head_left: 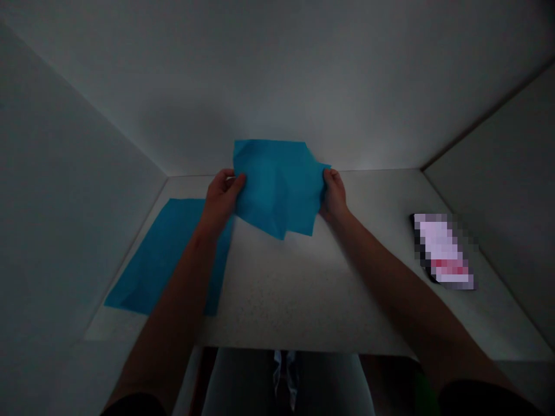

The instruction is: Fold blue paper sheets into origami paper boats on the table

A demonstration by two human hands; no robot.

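Note:
A creased, partly folded sheet of blue paper (273, 185) is held up above the far part of the white tabletop (277, 294). My left hand (222, 196) pinches its left edge, thumb on the near face. At the right edge, my right hand (335, 193) grips a small protruding corner; some of those fingers are hidden behind the paper. A second blue sheet (173, 248) lies flat on the table at the left, partly covered by my left forearm.
On the right side of the table rests a phone (444, 251), its screen blurred out. Pale walls (277, 75) enclose the table at the back and both sides. The table's front edge is just before my legs (243, 381).

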